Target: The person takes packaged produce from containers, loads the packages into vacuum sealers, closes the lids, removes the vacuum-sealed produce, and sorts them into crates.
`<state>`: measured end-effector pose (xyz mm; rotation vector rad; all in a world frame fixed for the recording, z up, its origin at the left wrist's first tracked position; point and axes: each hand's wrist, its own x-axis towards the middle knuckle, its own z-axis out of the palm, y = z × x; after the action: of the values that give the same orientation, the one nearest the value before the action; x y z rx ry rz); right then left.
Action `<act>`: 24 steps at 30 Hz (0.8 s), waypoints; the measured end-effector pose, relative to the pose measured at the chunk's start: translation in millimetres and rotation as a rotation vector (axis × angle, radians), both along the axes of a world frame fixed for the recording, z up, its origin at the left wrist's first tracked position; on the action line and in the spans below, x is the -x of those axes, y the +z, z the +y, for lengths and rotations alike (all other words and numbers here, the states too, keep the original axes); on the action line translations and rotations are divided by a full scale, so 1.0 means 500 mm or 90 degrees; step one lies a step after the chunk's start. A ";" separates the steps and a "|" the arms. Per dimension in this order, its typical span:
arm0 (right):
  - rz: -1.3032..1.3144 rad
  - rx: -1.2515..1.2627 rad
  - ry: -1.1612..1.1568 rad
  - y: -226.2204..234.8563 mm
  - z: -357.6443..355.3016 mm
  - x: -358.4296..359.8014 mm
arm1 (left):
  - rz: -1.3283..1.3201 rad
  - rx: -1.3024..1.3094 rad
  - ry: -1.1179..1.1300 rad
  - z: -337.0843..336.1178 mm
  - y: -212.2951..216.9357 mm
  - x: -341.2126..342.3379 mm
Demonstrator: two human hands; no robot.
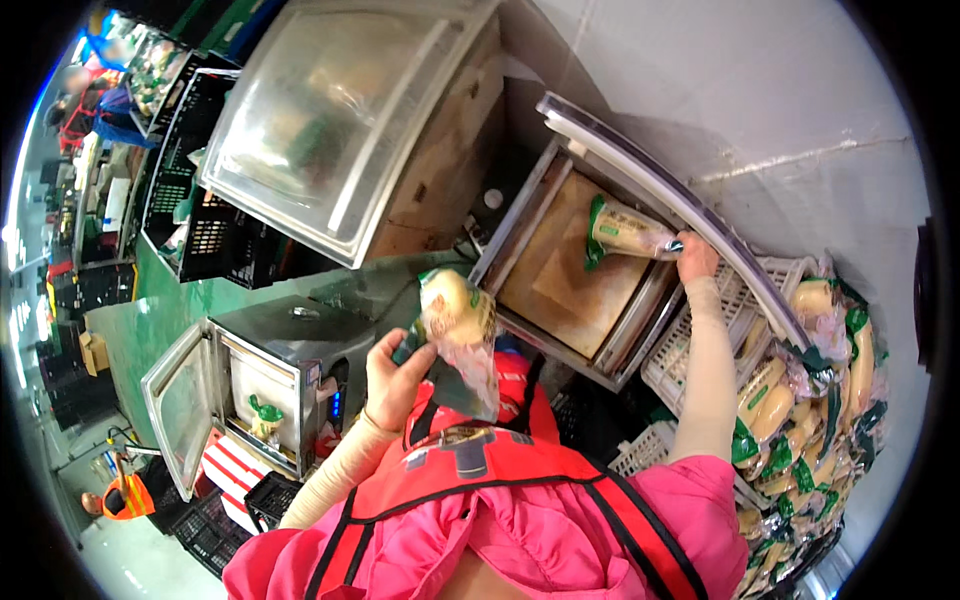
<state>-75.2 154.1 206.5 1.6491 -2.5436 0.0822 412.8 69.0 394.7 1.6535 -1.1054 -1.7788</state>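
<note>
My left hand (393, 375) is closed on a clear plastic bag (462, 310) with green printing, which holds pale yellow, rounded food. It hangs in front of my apron; the kind of food I cannot make out. My right hand (697, 257) pinches the end of a similar bag of pale food (630, 232). That second bag lies across the right side of a brown, flat-bottomed metal chamber (545, 265), part of a machine that looks like a vacuum sealer. The machine's curved clear lid (690, 210) is raised, close behind my right hand.
A white plastic basket (785, 270) and a big heap of filled bags (800, 430) lie at the right. To the left stand a closed clear-lidded machine (320, 130), black crates (190, 200) and a smaller machine (285, 370) with its door swung open. People work far off at the left.
</note>
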 end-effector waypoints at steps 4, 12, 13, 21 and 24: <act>0.039 0.106 -0.035 0.046 0.022 -0.046 | -0.049 0.098 -0.115 -0.032 0.006 0.031; -0.651 0.160 0.314 0.315 -0.123 -0.425 | -0.105 0.576 -0.547 -0.102 0.061 0.066; -0.710 0.144 0.341 0.355 -0.139 -0.459 | -0.074 0.636 -0.571 -0.115 0.073 0.066; -0.882 0.085 0.418 0.444 -0.144 -0.537 | 0.055 0.712 -0.593 -0.162 0.196 0.076; -0.834 0.256 0.326 0.480 -0.115 -0.567 | 0.088 0.707 -0.586 -0.172 0.223 0.080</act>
<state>208.0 96.7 446.4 2.4006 -2.1940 2.1396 373.0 -17.1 506.1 0.3334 -2.3865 -1.1468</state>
